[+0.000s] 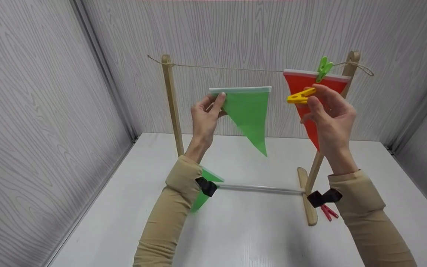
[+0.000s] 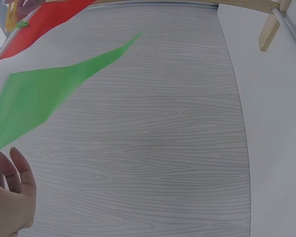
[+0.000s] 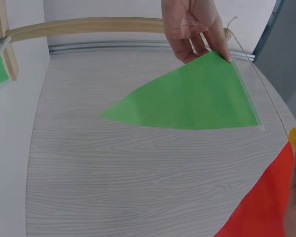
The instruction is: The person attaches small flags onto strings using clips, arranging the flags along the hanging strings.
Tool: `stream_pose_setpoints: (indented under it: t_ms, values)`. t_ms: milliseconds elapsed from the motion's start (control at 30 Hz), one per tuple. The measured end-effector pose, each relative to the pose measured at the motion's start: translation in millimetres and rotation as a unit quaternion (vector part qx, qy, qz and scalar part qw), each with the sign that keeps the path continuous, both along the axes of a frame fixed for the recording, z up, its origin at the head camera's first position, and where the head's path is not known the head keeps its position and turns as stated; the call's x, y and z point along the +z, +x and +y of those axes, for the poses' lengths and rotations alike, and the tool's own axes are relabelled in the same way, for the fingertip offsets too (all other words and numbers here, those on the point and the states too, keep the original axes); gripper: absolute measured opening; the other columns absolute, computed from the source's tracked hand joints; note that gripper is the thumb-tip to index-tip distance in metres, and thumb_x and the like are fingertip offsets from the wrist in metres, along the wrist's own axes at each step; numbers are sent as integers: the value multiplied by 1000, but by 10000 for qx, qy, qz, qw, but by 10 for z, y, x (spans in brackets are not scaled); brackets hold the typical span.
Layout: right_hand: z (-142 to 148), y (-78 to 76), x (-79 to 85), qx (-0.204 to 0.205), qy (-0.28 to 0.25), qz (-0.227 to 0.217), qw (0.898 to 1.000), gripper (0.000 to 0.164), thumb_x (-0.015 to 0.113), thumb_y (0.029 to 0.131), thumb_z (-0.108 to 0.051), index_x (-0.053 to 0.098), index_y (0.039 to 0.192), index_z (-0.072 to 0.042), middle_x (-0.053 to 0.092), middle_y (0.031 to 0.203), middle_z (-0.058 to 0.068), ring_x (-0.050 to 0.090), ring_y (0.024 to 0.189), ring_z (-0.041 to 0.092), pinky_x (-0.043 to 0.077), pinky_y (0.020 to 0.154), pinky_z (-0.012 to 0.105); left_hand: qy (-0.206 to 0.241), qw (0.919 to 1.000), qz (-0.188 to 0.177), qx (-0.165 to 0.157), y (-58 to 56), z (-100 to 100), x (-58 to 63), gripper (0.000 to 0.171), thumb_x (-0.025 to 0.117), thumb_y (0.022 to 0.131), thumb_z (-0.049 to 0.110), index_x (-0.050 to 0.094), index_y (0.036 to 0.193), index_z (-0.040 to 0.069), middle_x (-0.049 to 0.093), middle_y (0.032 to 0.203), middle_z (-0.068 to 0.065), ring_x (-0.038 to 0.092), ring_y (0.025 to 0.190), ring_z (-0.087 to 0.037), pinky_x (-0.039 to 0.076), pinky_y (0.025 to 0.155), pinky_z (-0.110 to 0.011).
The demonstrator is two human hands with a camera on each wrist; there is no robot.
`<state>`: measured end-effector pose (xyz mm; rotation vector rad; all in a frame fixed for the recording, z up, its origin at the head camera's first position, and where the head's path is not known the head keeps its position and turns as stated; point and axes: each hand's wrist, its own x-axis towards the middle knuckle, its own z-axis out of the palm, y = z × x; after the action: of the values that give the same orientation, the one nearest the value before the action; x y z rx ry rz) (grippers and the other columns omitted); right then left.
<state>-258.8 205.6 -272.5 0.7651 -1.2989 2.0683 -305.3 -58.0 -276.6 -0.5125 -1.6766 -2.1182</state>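
Observation:
My left hand (image 1: 206, 116) pinches the top left corner of a green pennant (image 1: 250, 111), whose white top edge sits just below the string (image 1: 228, 68). The pennant's tip hangs down, also seen in the right wrist view. Between thumb and fingers my right hand (image 1: 334, 115) holds a yellow clothespin (image 1: 300, 96), in front of a red pennant (image 1: 313, 126). That red pennant hangs at the string's right end, with a light green clothespin (image 1: 324, 69) gripping its top edge. In the left wrist view the green pennant (image 2: 39, 94) stretches away from my fingers.
Two wooden posts (image 1: 172, 107) carry the string, and a pale rod (image 1: 261, 188) joins them low down. Another green pennant (image 1: 200, 198) lies behind my left sleeve. A red clothespin (image 1: 329, 212) lies on the white table (image 1: 250, 230) near the right wooden foot (image 1: 310, 211).

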Motion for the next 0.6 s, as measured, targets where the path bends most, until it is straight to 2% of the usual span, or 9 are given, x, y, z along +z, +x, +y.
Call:
stream_pose_setpoints:
  t_ms: [200, 400, 600]
  values:
    - [-87, -71, 205, -54, 236, 123, 9996, 35, 76, 87, -5, 67, 119, 4, 71, 100, 13, 65, 71, 20, 54, 56, 20, -19, 10000, 32, -8, -21, 54, 96, 21, 60, 101, 12, 68, 109, -6, 67, 95, -2, 66, 83, -12, 61, 79, -30]
    - [-147, -121, 364, -65, 437, 108, 9990, 30, 75, 88, -4, 68, 117, 4, 75, 108, 16, 59, 64, 19, 51, 53, 19, -97, 9999, 35, -19, -24, 101, 159, 22, 60, 102, 13, 68, 110, -6, 67, 93, -2, 66, 82, -12, 61, 79, -31]
    - [-224, -149, 484, -485, 731, 48, 9961, 32, 77, 87, -9, 70, 117, -1, 73, 98, 11, 61, 63, 16, 51, 51, 17, -186, 9998, -42, 28, -43, 116, 216, 23, 60, 102, 14, 68, 110, -5, 66, 89, 1, 65, 81, -11, 60, 78, -29]
